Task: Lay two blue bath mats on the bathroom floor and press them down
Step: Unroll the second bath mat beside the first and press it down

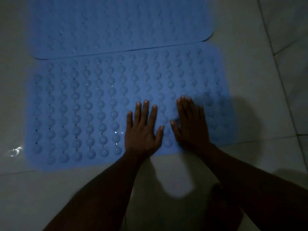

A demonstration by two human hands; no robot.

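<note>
In dim light, the left hand [143,130] and right hand [191,127] lie flat, fingers spread and holding nothing, on the near mat [83,105] on the tiled floor [266,80]. The far mat [108,25], its near edge overlapping the near one, is blurred and cut off by the frame's top.

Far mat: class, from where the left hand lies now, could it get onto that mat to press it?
Probably yes. The left hand lies flat and open on the near mat; nothing stands between it and the far mat, though the arm must stretch forward.
</note>
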